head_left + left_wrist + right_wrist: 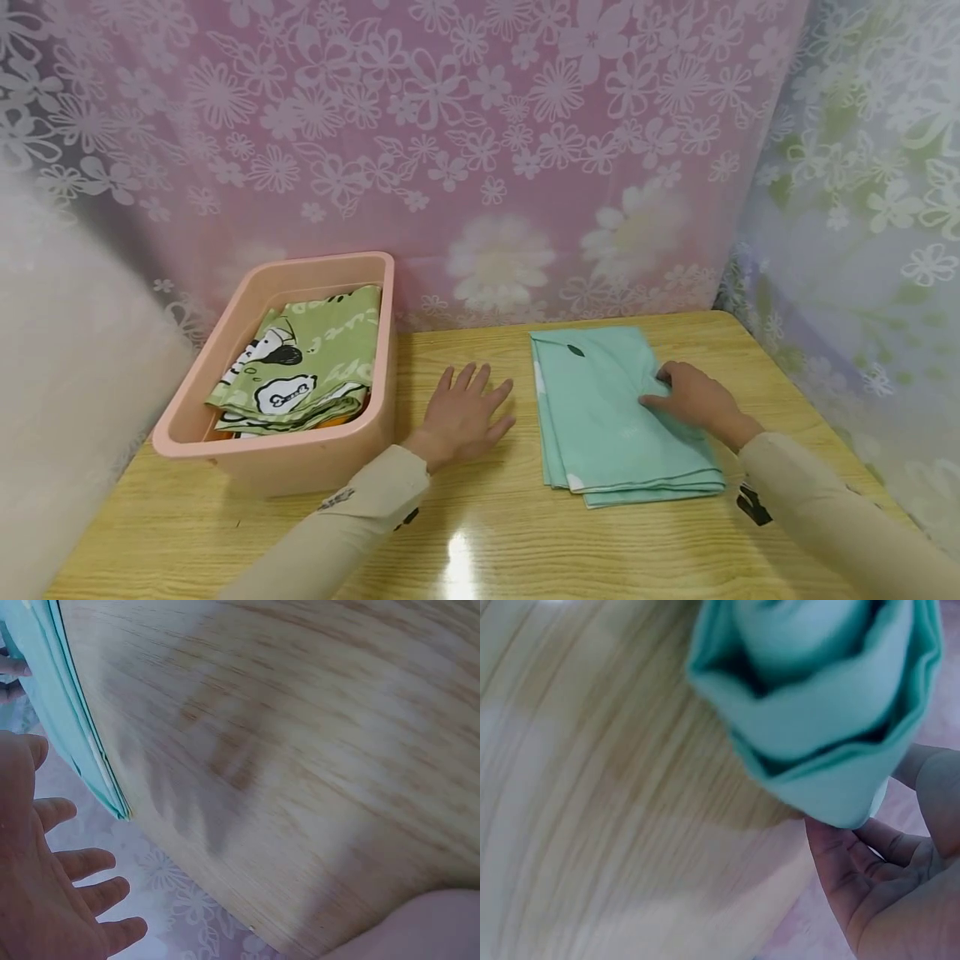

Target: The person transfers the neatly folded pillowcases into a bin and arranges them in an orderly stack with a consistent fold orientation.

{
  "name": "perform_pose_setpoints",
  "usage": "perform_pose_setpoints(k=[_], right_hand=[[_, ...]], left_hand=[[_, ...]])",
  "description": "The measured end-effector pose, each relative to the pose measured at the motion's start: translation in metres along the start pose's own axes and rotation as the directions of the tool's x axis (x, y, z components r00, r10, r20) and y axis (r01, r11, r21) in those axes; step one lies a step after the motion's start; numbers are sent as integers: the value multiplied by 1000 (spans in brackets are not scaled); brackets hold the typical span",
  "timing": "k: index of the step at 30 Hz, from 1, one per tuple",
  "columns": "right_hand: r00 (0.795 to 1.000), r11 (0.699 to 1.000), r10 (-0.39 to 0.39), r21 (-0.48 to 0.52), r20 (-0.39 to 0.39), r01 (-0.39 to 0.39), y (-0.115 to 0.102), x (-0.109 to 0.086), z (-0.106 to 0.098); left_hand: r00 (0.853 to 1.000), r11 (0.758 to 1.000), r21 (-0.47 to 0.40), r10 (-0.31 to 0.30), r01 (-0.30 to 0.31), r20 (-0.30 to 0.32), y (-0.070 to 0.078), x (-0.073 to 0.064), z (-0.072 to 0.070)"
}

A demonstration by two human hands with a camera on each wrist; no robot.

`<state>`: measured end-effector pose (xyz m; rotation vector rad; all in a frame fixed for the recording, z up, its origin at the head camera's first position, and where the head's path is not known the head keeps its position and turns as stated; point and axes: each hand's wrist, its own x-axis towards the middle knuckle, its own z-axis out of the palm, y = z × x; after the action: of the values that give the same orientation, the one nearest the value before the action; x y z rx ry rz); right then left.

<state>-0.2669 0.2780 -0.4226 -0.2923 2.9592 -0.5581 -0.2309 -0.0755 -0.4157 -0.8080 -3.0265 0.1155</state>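
A folded mint-green cloth with a dark leaf print and white patches lies on the right half of the wooden table. My right hand pinches its right side, thumb on top. Close up in the right wrist view, the cloth's layered edge bulges in loose folds, and the fingers of the right hand reach under it. Left of the cloth, my left hand hovers palm down with spread fingers, holding nothing. In the left wrist view that hand is apart from the cloth's stacked edges.
A pink plastic tub stands on the left of the table, with a folded green cartoon-print cloth inside and some orange beneath it. A pink floral curtain hangs behind the table's far edge, and a pale floral one at the right.
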Motion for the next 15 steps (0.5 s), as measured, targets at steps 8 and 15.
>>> perform_pose_setpoints(k=[8, 15], right_hand=[[1000, 1000, -26, -7, -11, 26, -32, 12, 20], [999, 997, -27, 71, 23, 25, -43, 9, 19]], left_hand=[[1000, 1000, 5, -16, 16, -20, -12, -9, 5], [997, 969, -234, -79, 77, 4, -15, -15, 8]])
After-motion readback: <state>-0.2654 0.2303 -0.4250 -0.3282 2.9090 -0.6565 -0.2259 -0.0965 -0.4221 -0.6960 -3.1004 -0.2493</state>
